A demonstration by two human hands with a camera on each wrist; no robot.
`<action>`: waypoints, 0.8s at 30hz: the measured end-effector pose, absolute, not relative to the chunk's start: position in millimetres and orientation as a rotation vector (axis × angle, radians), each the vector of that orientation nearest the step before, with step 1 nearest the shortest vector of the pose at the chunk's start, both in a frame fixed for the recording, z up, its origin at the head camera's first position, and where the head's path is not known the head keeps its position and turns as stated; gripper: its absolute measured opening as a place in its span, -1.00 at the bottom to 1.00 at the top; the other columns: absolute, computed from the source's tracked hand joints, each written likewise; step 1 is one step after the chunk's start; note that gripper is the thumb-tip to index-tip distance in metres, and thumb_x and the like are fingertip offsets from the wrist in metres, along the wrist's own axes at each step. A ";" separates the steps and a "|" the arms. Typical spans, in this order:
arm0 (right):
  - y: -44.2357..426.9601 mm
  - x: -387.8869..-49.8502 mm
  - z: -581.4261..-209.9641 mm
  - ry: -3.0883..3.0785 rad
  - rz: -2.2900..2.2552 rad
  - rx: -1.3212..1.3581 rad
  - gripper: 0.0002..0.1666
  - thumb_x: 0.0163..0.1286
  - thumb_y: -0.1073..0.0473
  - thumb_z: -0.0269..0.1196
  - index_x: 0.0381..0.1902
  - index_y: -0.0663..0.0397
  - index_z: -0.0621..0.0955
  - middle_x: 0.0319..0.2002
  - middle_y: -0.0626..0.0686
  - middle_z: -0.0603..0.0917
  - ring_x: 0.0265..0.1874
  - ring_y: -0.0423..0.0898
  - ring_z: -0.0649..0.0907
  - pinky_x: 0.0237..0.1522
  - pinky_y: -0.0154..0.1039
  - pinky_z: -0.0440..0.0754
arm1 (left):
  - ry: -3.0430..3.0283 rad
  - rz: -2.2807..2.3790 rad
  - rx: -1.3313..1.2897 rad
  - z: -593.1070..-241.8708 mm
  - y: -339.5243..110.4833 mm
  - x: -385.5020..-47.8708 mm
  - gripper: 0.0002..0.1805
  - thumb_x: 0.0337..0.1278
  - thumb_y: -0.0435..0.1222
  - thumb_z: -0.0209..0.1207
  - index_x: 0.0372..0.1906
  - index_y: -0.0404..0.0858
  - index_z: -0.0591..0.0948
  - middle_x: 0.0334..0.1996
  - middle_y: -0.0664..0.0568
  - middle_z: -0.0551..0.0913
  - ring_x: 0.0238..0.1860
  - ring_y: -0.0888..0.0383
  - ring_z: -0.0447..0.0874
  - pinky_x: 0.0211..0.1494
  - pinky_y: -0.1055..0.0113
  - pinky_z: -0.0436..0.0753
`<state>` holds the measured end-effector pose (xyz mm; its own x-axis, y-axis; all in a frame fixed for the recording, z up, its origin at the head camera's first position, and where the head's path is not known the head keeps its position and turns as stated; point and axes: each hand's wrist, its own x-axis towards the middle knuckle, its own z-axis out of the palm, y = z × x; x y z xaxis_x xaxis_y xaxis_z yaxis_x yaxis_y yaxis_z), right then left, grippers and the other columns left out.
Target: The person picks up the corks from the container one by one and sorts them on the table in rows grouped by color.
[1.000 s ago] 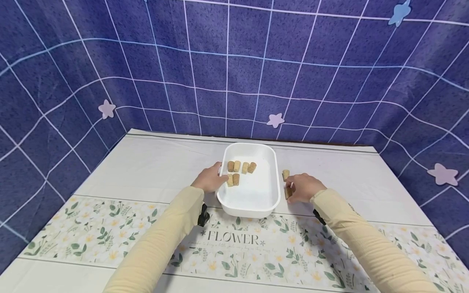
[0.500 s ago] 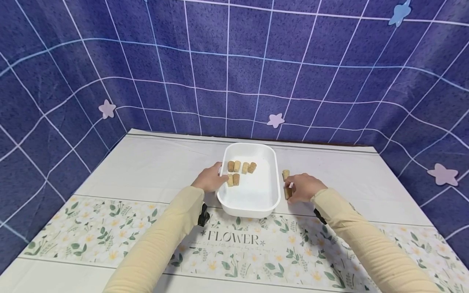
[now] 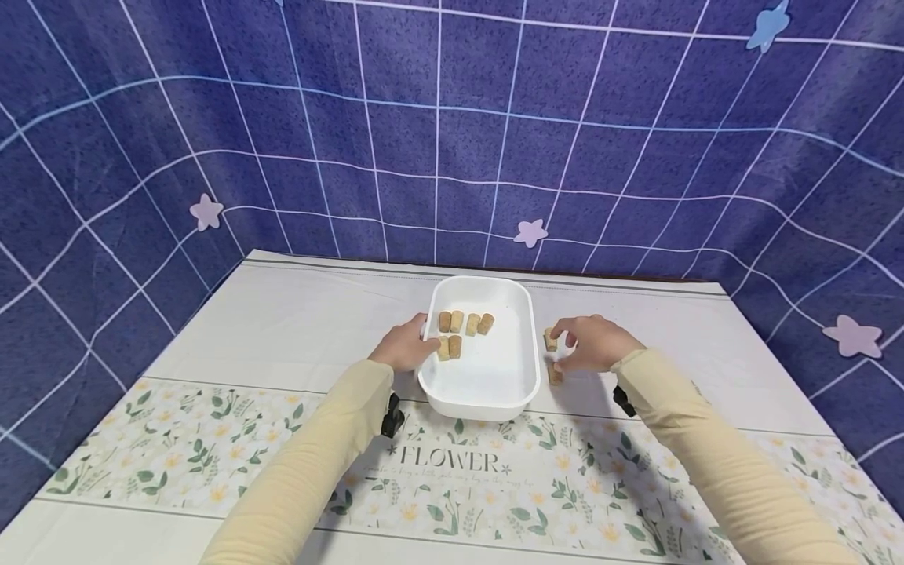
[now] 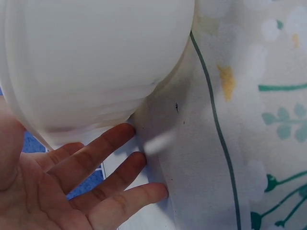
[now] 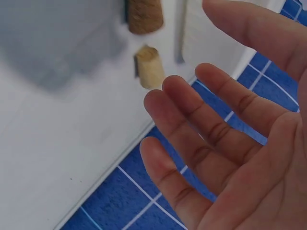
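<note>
We're at the reach, it seems, right hand [image 3: 599, 343] spread over a pale tapered cork [image 5: 151, 72] and a brown tapered cork [image 5: 146, 17] beside the rounded white plastic tray [image 3: 497, 377] our left hand [image 3: 404, 345] pinches, and a thumb-to-fingertip squeeze looks called for.

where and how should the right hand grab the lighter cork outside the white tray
I'd pinch the lighter cork by its rounded sides, midway between its ends, coming from above and the right. Its short barrel shape offers thumb and fingers opposing surfaces, while the white tray stands close on its left and the right hand is on its right.
</note>
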<state>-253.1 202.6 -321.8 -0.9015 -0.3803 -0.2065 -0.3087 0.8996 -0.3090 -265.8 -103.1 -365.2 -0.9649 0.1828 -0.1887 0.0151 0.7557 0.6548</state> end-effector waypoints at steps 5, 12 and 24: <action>203.0 -254.9 -308.7 2.850 -0.397 -0.564 -0.47 0.36 0.06 0.37 0.20 0.22 0.60 -0.06 0.26 0.70 -0.08 0.19 0.65 0.03 0.15 0.59 | 2.721 1.002 0.159 -365.7 -103.0 -266.8 -0.34 0.48 -0.19 0.01 0.55 -0.34 0.20 0.21 -0.31 0.58 -0.04 -0.06 0.68 -0.03 0.15 0.65; 191.5 -258.9 -299.5 2.872 -0.418 -0.566 -0.51 0.40 0.06 0.33 0.19 0.20 0.61 -0.05 0.23 0.71 -0.13 0.10 0.68 0.00 0.08 0.61 | 2.717 1.016 0.155 -366.0 -102.6 -266.4 -0.35 0.48 -0.20 0.01 0.54 -0.35 0.21 0.18 -0.30 0.59 -0.01 -0.08 0.68 0.01 0.12 0.65; 170.6 -266.5 -289.7 2.890 -0.383 -0.593 -0.50 0.42 0.04 0.31 0.22 0.18 0.60 0.00 0.24 0.71 -0.03 0.13 0.68 0.09 0.09 0.59 | 2.721 1.000 0.164 -367.0 -103.4 -268.2 -0.35 0.47 -0.19 0.01 0.54 -0.35 0.21 0.23 -0.31 0.57 -0.01 -0.07 0.67 0.01 0.13 0.64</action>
<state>-266.5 170.6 -289.7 -0.9073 -0.4060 -0.1097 -0.3633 0.8881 -0.2816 -268.2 -103.4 -367.0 -0.9655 0.1855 -0.1828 0.0230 0.7599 0.6497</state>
